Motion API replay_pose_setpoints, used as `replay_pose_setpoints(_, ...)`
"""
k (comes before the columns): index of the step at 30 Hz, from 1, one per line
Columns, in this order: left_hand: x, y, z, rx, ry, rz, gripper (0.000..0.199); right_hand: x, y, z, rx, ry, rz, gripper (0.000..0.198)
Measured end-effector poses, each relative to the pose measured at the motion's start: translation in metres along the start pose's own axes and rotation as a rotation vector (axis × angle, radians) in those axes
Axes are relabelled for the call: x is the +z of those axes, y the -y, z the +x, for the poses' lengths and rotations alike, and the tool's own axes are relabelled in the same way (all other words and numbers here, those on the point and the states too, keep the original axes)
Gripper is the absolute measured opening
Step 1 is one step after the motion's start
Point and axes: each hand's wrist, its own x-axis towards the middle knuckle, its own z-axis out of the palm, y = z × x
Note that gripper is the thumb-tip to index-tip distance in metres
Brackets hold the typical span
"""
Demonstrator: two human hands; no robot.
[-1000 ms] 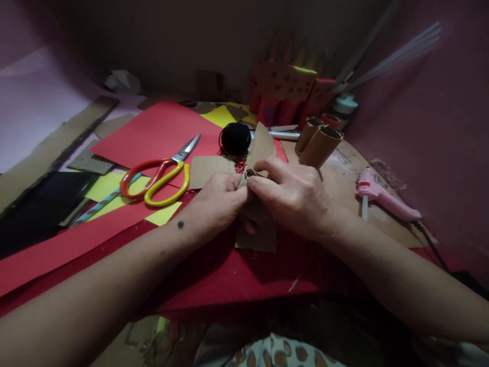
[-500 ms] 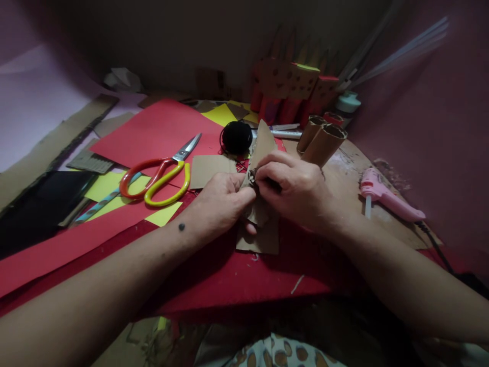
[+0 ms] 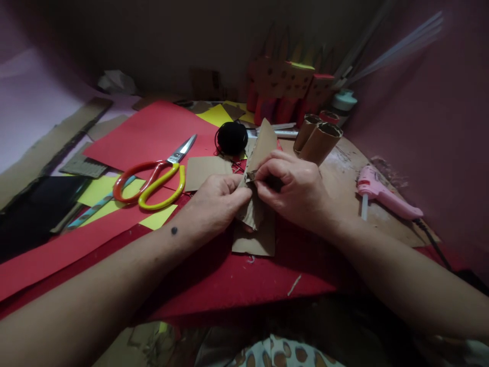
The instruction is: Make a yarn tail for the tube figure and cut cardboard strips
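Note:
Over the red table surface, my left hand (image 3: 225,196) is closed on a piece of cardboard (image 3: 266,141) with a torn, ragged edge. My right hand (image 3: 291,178) pinches at that edge near the left thumb, its fingertips on a small torn bit of the same piece. Below both hands another flat cardboard piece (image 3: 254,243) lies on the red cloth. A square of cardboard (image 3: 208,171) rests just left of the hands, and a ball of black yarn (image 3: 231,138) sits behind it.
Scissors (image 3: 158,178) with red and yellow handles lie on red paper (image 3: 153,127) at left. Cardboard tubes (image 3: 321,144) stand at right, near a pink glue gun (image 3: 387,193) with a cord. Red decorated tubes (image 3: 275,109) and a capped bottle (image 3: 344,101) stand behind.
The view has shifted slightly, moving everything a little left. The right fingers have worked the ragged edge, and the lower flap of the held cardboard now hangs differently.

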Motion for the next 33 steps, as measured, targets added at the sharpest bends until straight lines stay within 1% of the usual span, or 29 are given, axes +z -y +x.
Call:
replay_pose_setpoints(4,-0.001,0.000,0.002,0.045,-0.035,0.051,0.022,0.002,0.000,0.000,0.023,-0.023,-0.013,0.013)
replay_pose_setpoints(7,-0.001,0.001,0.002,0.030,-0.014,0.024,0.019,0.001,-0.001,0.001,0.092,-0.041,-0.019,0.012)
replay_pose_setpoints(9,0.000,0.001,0.001,0.010,-0.012,0.020,0.020,0.000,-0.001,0.001,0.102,-0.022,-0.011,0.010)
replay_pose_setpoints(11,0.000,0.001,0.000,-0.006,-0.014,0.032,0.022,0.000,0.000,0.000,0.059,0.032,0.014,0.010)
replay_pose_setpoints(12,0.001,0.001,0.000,-0.007,-0.006,0.037,0.023,-0.001,0.000,0.000,0.034,0.061,0.021,0.013)
replay_pose_setpoints(14,0.001,0.001,-0.001,0.000,0.028,0.042,0.025,0.000,0.001,-0.001,0.003,0.093,-0.010,0.016)
replay_pose_setpoints(16,0.002,0.001,-0.001,0.023,0.044,0.051,0.026,0.001,0.001,-0.001,-0.020,0.100,-0.093,0.012)
replay_pose_setpoints(18,0.003,0.001,-0.001,0.036,0.028,0.073,0.026,0.002,0.001,-0.002,-0.052,0.110,-0.190,0.010)
replay_pose_setpoints(22,0.004,0.000,-0.001,0.032,-0.009,0.104,0.026,0.004,0.000,-0.003,-0.154,0.122,-0.373,0.018)
replay_pose_setpoints(26,0.004,0.000,-0.002,0.046,-0.018,0.095,0.027,0.007,0.000,-0.002,-0.209,0.089,-0.435,0.020)
replay_pose_setpoints(29,0.004,0.001,-0.002,0.054,-0.027,0.108,0.028,0.009,0.000,-0.001,-0.177,0.086,-0.397,0.019)
replay_pose_setpoints(33,0.003,0.004,-0.001,0.063,-0.007,0.079,0.024,0.011,-0.001,0.001,-0.057,0.038,-0.240,0.013)
